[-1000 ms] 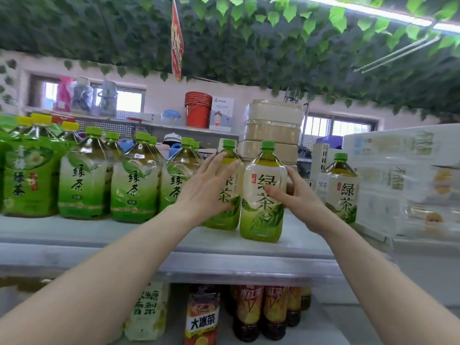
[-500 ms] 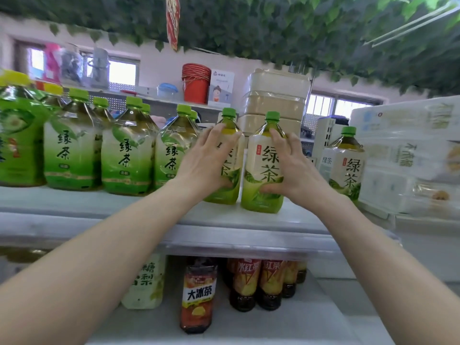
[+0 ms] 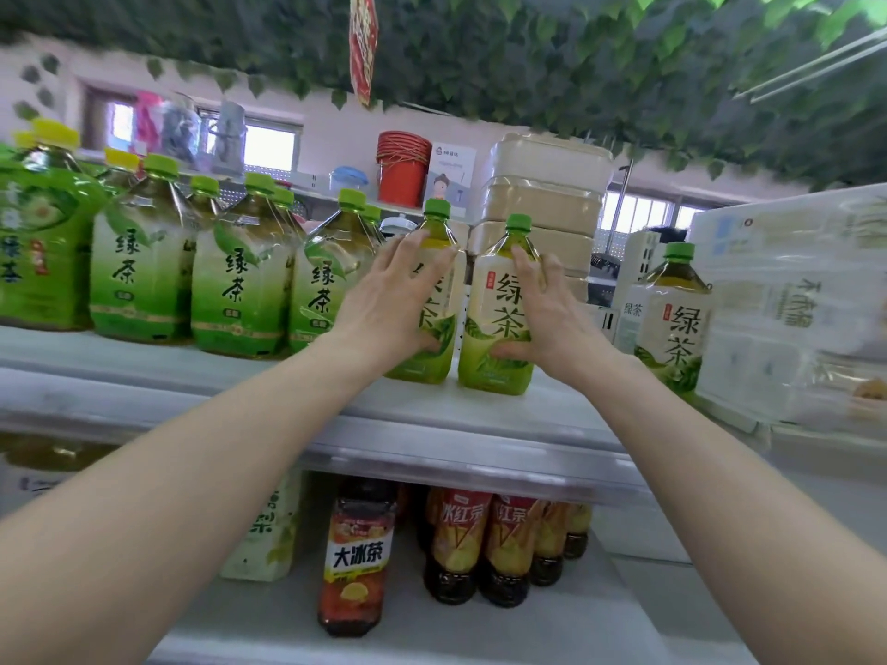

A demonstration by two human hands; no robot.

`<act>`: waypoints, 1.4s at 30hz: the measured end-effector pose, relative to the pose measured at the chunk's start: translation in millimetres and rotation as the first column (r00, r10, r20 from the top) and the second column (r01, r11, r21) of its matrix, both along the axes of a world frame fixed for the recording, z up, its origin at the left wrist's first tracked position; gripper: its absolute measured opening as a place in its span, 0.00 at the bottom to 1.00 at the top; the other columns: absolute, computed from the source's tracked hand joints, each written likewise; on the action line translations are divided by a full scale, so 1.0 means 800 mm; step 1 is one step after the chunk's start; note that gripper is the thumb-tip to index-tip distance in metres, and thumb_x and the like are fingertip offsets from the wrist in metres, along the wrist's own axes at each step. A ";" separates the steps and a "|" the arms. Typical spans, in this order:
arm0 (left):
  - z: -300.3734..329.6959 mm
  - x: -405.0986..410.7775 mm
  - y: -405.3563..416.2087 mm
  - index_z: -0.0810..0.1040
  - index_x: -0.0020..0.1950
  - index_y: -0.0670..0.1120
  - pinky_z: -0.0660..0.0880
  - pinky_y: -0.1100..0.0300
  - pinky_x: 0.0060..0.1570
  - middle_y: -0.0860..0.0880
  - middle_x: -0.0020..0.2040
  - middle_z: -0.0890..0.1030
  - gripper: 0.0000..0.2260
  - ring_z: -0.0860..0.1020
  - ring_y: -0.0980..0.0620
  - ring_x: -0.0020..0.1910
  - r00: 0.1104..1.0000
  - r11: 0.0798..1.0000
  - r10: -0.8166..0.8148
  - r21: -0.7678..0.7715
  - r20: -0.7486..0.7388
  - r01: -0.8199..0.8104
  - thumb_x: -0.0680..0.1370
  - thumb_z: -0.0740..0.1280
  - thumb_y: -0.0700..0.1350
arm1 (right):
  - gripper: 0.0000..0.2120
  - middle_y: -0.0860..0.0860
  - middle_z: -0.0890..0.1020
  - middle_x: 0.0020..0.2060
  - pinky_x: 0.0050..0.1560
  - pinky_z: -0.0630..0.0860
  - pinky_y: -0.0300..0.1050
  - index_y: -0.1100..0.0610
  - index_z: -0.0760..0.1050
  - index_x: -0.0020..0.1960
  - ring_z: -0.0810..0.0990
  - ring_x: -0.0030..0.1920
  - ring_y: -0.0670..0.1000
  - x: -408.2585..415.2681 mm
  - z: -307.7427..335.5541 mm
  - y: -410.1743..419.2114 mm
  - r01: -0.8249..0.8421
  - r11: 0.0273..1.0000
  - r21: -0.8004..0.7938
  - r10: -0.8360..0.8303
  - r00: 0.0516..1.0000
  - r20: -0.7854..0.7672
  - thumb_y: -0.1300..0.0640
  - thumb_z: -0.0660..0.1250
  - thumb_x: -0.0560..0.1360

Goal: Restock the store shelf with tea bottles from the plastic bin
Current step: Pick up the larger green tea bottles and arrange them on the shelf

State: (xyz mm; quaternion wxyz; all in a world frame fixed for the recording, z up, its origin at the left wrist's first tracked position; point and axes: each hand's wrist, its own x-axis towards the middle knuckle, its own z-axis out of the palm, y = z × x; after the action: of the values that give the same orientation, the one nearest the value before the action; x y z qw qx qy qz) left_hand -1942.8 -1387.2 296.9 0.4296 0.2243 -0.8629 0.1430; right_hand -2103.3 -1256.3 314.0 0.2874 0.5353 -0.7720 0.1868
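Currently both hands are up on the shelf (image 3: 432, 424), each on a cream-label tea bottle. Left hand (image 3: 384, 309): fingers straight and spread, flat against the front of the left bottle (image 3: 434, 328), thumb low by the base. Pressing, not wrapped round. Right hand (image 3: 552, 319): fingers laid up the right side of the right bottle (image 3: 497, 319), thumb hooked across the lower label, so a loose hold from the side. Both bottles upright on the shelf surface, just beside each other with a narrow gap, set back from the front edge.

Outward: row of larger green-label bottles (image 3: 245, 285) to the left, the nearest just beside the left bottle. One more cream-label bottle (image 3: 672, 319) stands apart on the right, next to wrapped packs (image 3: 792, 300). Stacked beige tubs (image 3: 542, 204) behind. Lower shelf holds red tea bottles (image 3: 461, 544). Plastic bin not in view.

Risks, my read:
- Push contact sits high on the left bottle; shoving from there could tip it backward into the tubs.
- Sliding the pair left could knock the green-label row.
- Labels look slick, so the loose right hold could slip.
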 end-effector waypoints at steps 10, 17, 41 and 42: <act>-0.003 0.024 0.028 0.54 0.79 0.47 0.66 0.45 0.71 0.45 0.78 0.57 0.44 0.56 0.44 0.77 1.000 0.999 0.025 0.045 -0.006 -0.024 0.71 0.76 0.51 | 0.39 0.55 0.51 0.78 0.73 0.62 0.58 0.57 0.45 0.80 0.54 0.77 0.58 0.014 0.006 0.034 0.039 0.999 -0.001 -0.039 0.992 -0.119 0.49 0.65 0.79; -0.026 0.095 0.080 0.57 0.79 0.43 0.62 0.52 0.72 0.45 0.77 0.61 0.38 0.58 0.46 0.77 1.000 0.999 -0.030 -0.023 0.006 0.031 0.75 0.72 0.50 | 0.34 0.55 0.56 0.77 0.70 0.67 0.54 0.61 0.49 0.78 0.56 0.76 0.55 0.075 -0.017 0.092 0.083 0.997 -0.008 -0.083 0.974 -0.210 0.49 0.60 0.81; -0.667 0.314 0.184 0.73 0.71 0.45 0.71 0.48 0.61 0.43 0.65 0.76 0.24 0.74 0.40 0.63 0.949 0.765 -0.258 0.639 0.184 0.084 0.75 0.72 0.41 | 0.27 0.66 0.75 0.62 0.56 0.77 0.59 0.67 0.69 0.69 0.77 0.60 0.67 0.260 -0.654 0.275 -0.092 0.934 0.344 -0.025 0.947 0.321 0.62 0.71 0.72; -0.701 0.319 0.192 0.73 0.71 0.45 0.72 0.48 0.59 0.43 0.65 0.77 0.25 0.74 0.40 0.63 0.943 0.746 -0.262 0.663 0.206 0.062 0.74 0.72 0.42 | 0.29 0.65 0.76 0.62 0.57 0.77 0.59 0.67 0.69 0.69 0.77 0.60 0.67 0.265 -0.687 0.280 -0.104 0.926 0.363 -0.038 0.931 0.363 0.63 0.72 0.71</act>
State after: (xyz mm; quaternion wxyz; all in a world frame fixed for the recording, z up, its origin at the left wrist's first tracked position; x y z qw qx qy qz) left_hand -1687.2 -1233.7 -263.9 0.2071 0.2590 -0.9278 -0.1712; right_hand -1891.6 -1032.0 -235.6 0.0285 0.5496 -0.8237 0.1362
